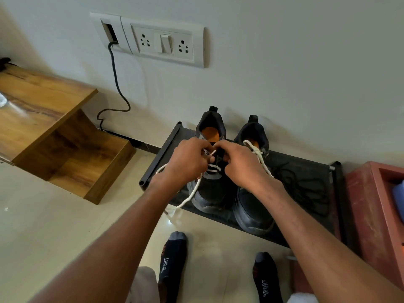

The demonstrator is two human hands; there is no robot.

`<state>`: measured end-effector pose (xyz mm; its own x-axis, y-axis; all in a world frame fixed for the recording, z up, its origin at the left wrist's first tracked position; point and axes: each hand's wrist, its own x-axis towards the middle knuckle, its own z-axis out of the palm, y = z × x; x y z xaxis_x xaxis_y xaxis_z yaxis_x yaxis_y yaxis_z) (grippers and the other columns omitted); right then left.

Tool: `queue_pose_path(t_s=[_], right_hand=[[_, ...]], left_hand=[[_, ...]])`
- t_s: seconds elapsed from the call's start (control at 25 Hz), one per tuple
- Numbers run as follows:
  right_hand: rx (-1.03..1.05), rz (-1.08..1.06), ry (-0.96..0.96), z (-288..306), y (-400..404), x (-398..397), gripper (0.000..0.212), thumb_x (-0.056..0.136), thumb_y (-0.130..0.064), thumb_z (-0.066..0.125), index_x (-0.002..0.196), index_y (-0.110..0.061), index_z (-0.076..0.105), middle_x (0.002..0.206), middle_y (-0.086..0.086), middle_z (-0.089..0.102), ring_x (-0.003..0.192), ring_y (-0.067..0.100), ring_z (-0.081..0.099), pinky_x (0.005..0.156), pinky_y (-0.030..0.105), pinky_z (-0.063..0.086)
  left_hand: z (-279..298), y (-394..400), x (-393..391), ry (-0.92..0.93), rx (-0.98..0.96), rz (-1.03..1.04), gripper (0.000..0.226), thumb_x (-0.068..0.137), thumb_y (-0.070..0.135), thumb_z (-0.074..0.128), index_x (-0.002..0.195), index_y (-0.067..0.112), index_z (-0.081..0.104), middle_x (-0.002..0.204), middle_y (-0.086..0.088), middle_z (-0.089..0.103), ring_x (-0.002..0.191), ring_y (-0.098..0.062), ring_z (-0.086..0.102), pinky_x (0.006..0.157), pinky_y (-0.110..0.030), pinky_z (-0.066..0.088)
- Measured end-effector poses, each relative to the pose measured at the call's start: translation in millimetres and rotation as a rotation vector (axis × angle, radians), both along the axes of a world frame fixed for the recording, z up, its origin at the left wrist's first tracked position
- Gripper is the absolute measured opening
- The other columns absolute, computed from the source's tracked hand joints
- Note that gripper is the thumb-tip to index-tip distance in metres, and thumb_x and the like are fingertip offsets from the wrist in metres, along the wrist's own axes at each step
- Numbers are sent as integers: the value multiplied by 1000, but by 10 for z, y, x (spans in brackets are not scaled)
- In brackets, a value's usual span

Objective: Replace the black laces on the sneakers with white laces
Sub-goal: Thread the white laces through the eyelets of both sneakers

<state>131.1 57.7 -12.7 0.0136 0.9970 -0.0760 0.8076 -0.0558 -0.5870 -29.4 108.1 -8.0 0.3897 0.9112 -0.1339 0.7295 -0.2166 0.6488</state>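
Both sneakers side by side on low rack [306, 169], toes toward us: eyelets within reach. Our left hand [185, 162] pinches white lace [192, 193] tip at left sneaker [209, 193] upper eyelets; right hand [242, 165] curled, steadying tongue. Right sneaker [253, 211] already white-laced. Removed black laces [306, 186] lie on rack, out of way.

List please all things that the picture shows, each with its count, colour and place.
sneakers: 2, black, side by side on the rack
white laces: 2, one being threaded in the left sneaker, one lying on the right sneaker
black laces: loose heap, on the rack, right of the sneakers
rack: 1, black, against the wall
socket panel: 1, white, on the wall
cable: 1, black, hanging from the panel
wooden shelf: 1, brown, left
red box: 1, far right
socks: 2, black, on the floor
hands: left hand and right hand, both pinching at the left sneaker's lace
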Motion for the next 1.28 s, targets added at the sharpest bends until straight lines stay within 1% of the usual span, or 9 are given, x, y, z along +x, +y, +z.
queue_pose_path(t_s=[0.08, 0.16, 0.28, 0.52, 0.72, 0.84, 0.92, 1.04, 1.28], right_hand=[[-18, -34, 39, 13, -4, 36, 62, 86, 9, 57, 130, -33, 62, 102, -6, 65, 93, 17, 62, 77, 35, 54], [-46, -31, 70, 12, -10, 67, 60, 85, 10, 57, 124, -35, 63, 92, -7, 61, 86, 16, 60, 73, 35, 53], [-72, -15, 100, 1, -19, 126, 62, 86, 10, 56, 123, -39, 63, 93, -7, 60, 85, 13, 60, 71, 33, 54], [-92, 2, 134, -51, 7, 216, 62, 87, 8, 55, 120, -43, 62, 96, -4, 64, 87, 17, 64, 78, 45, 59], [-101, -2, 150, -65, 34, 219, 59, 90, 7, 52, 121, -43, 63, 95, -4, 64, 84, 20, 66, 72, 42, 57], [-95, -10, 156, -77, 43, 229, 58, 90, 8, 52, 119, -42, 63, 95, 0, 65, 84, 21, 67, 71, 43, 58], [-98, -8, 148, -77, 46, 227, 57, 91, 8, 54, 120, -41, 62, 95, -1, 65, 84, 19, 66, 66, 36, 57], [-104, -13, 149, -79, 45, 217, 56, 91, 8, 54, 121, -39, 62, 95, -1, 64, 82, 18, 65, 62, 30, 51], [-93, -26, 160, -83, 47, 205, 56, 89, 8, 54, 118, -38, 63, 91, -1, 64, 82, 17, 65, 66, 35, 55]], left_hand=[[-21, -25, 14, 12, 43, 15, 7, 93, 20, 76, 99, 19, 72, 76, 0, 72, 67, -17, 70, 71, -43, 63], [-24, -27, 10, 62, 96, 27, 7, 92, 21, 76, 89, 22, 71, 78, 1, 71, 69, -16, 68, 65, -37, 60], [15, -42, 60, 216, 180, -40, 10, 95, 19, 71, 99, 26, 77, 87, -1, 71, 71, -19, 64, 56, -26, 44], [14, -115, 188, 388, 306, -41, 18, 96, 16, 65, 108, 23, 77, 78, 0, 57, 62, -19, 53, 48, -25, 29], [-29, -58, 165, 288, 256, -6, 21, 95, 15, 67, 108, 25, 79, 88, 0, 72, 66, -18, 62, 51, -24, 37], [-37, -62, 152, 351, 279, -62, 23, 96, 14, 66, 110, 27, 78, 86, 1, 69, 65, -20, 61, 49, -26, 40], [-24, -71, 155, 408, 293, -72, 22, 96, 13, 65, 109, 25, 78, 88, -2, 67, 69, -24, 63, 54, -32, 48], [-12, -70, 197, 435, 278, -82, 20, 96, 14, 65, 109, 23, 78, 89, -4, 64, 69, -24, 61, 55, -31, 44], [-126, 18, 155, 170, 54, 7, 17, 90, 11, 70, 90, 25, 80, 82, 4, 70, 71, -17, 65, 56, -26, 43]])
